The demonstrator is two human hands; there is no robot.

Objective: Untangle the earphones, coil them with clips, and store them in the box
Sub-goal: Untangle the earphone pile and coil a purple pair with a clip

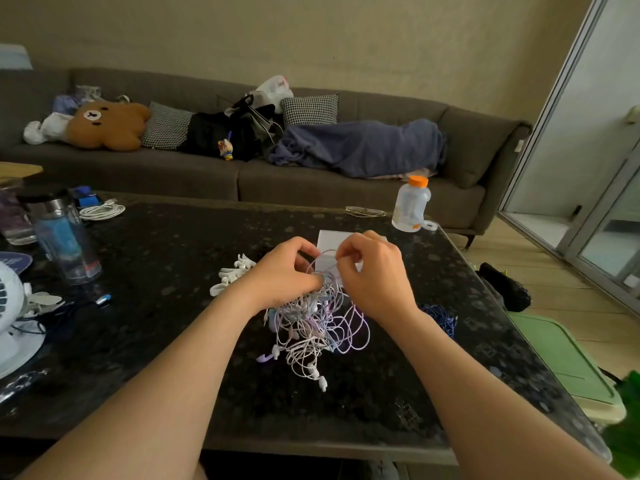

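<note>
Both hands were curled. The left hand [287,268] gripped the top of the tangled white and lilac earphones [311,327], and the right hand [374,275] pinched a loop drawn from them. The tangle trailed onto the dark bench [173,271]. Just behind the hands lay the white box [329,240], its contents hidden. White clips [235,271] lay to the left, a blue cord [440,315] to the right, and an orange-capped bottle [412,206] beyond.

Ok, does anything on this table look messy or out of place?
The earphones are a knotted heap of white and lilac cords, partly lifted by the left hand and right hand, the rest trailing on the table.
</note>
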